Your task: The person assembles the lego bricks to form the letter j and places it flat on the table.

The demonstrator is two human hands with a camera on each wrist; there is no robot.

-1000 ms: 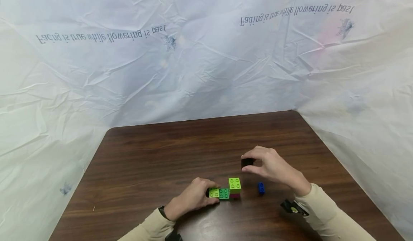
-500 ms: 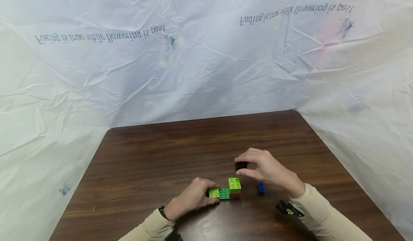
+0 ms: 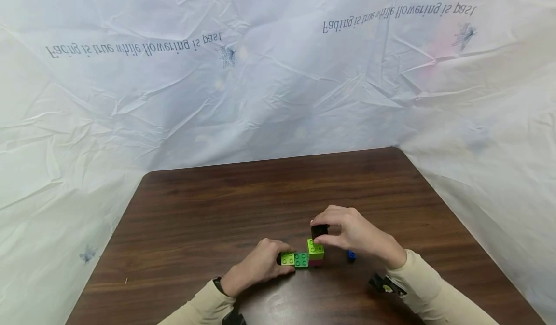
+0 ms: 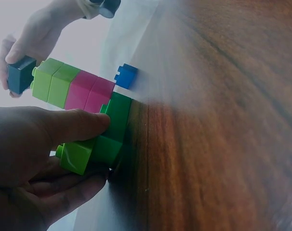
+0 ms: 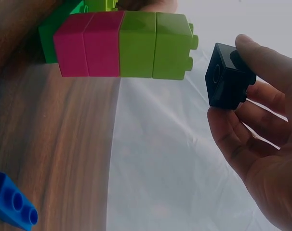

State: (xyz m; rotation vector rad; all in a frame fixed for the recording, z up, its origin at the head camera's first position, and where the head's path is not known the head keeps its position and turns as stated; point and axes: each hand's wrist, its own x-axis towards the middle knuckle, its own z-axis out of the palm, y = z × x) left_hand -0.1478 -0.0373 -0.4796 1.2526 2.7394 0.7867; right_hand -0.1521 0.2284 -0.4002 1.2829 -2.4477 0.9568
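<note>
A toy brick build stands on the table: a green base brick (image 3: 301, 260), a low lime brick (image 4: 77, 157) on its left end, and a tower of pink bricks (image 5: 90, 45) topped by lime bricks (image 5: 151, 45) on its right end. My left hand (image 3: 260, 263) grips the build at the low lime brick, thumb on one side and fingers on the other. With thumb and fingertips, my right hand (image 3: 356, 231) pinches a black brick (image 5: 228, 79) at the tower's top. A small gap separates black brick and top studs in the right wrist view.
A small blue brick (image 3: 351, 255) lies right of the tower, partly hidden below the right forearm in the head view. The dark wooden table (image 3: 208, 204) reaches back to a wrinkled white printed sheet (image 3: 269, 98) hanging behind and at the sides.
My right hand has carried the black brick left and down, from right of the tower to its top. The left hand keeps its grip in the same place.
</note>
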